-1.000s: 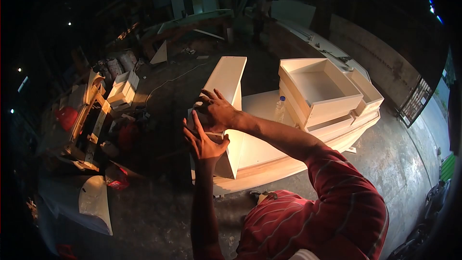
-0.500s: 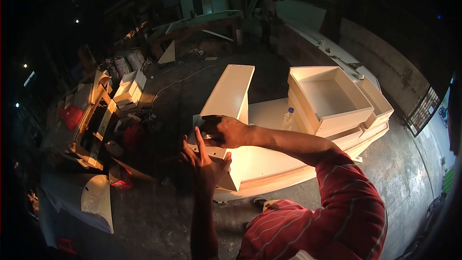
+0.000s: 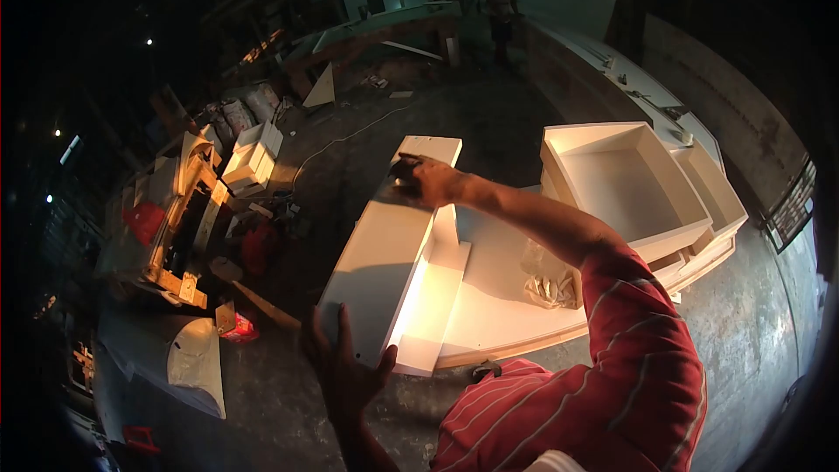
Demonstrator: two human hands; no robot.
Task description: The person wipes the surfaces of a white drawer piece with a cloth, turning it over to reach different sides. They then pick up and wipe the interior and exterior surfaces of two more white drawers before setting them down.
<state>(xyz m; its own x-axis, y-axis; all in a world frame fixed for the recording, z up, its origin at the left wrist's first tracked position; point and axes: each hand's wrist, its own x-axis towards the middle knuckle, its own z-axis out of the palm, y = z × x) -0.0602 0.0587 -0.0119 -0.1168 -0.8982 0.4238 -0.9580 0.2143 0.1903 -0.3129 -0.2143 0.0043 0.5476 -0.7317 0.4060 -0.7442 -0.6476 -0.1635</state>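
A long white panel piece lies across the white work surface, its wide face up and a step-like side toward the right. My left hand is at the panel's near end, fingers spread, with fingertips and thumb at its edges. Toward the far end, my right hand is curled low over the top face. Its fingers are closed and in shadow; what they hold, if anything, I cannot make out. A clear plastic bag of small pale pieces rests on the white surface beside my right forearm.
White open drawers are stacked to the right. A wooden frame and small white boxes stand at left. A long bench with tools runs at back right. Another person stands far back.
My right hand has moved away from my left, toward the panel's far end. The panel now shows its wide face up. My left hand is lower, fingers spread. The bottle is out of sight.
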